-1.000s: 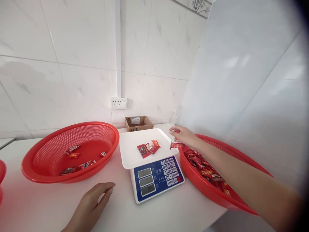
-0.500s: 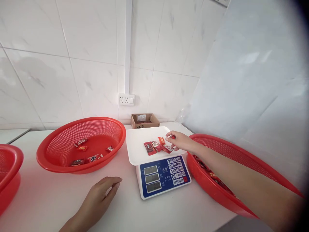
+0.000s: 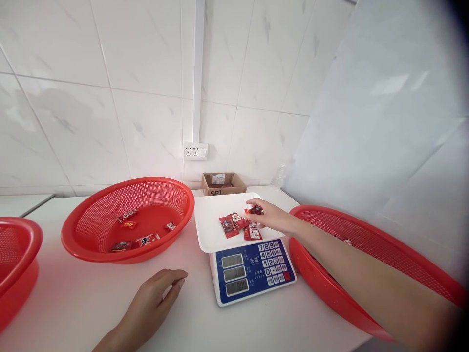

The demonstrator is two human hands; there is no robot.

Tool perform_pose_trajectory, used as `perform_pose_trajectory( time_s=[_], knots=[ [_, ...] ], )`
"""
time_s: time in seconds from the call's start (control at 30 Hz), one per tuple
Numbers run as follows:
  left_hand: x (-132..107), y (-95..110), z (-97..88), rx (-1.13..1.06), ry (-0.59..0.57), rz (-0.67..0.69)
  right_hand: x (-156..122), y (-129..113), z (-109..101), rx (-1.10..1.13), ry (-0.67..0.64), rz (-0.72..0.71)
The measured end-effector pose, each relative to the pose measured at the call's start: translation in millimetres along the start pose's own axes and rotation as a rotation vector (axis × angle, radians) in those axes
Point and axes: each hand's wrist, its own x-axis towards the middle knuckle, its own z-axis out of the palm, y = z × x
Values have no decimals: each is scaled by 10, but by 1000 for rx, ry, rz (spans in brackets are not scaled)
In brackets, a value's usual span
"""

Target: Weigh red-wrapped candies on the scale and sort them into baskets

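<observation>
A white and blue digital scale [image 3: 252, 274] stands on the white counter, and its white pan [image 3: 212, 230] holds several red snack packets [image 3: 238, 226]. My right hand [image 3: 269, 217] reaches over the pan's right side and pinches one small red packet [image 3: 254, 210] between thumb and fingers. My left hand [image 3: 154, 300] rests flat on the counter in front of the scale's left, fingers loosely spread, holding nothing. A red mesh basket [image 3: 351, 254] lies under my right forearm; a packet shows inside it.
A second red mesh basket [image 3: 128, 220] to the left of the scale holds several red packets. A third red basket [image 3: 14, 259] shows at the left edge. A small cardboard box [image 3: 223, 184] sits against the tiled wall below a socket [image 3: 195, 151]. A white panel rises at right.
My right hand has come from the right basket over the scale pan with packets; one more packet lies on the pan. The view has shifted left. My left hand has stayed put.
</observation>
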Motion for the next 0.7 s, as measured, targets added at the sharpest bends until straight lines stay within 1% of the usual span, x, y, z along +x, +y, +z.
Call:
perform_pose_trajectory(
  time_s=[0.1, 0.2, 0.3, 0.37, 0.53, 0.7],
  knots=[
    [-6, -1, -6, 1, 6, 4, 17, -25, 23, 20, 0, 23],
    [-2, 1, -6, 0, 17, 12, 37, -2, 31, -93, 23, 8],
    [7, 10, -4, 4, 8, 19, 52, 58, 33, -296, 68, -64],
    [11, 17, -3, 1, 4, 22, 56, 107, 39, -419, 75, -115],
    [6, 19, -9, -10, 2, 12, 73, 221, 68, -541, 16, -212],
    [5, 20, -12, -12, -12, -3, 99, 244, 81, -615, -2, -164]
  ],
)
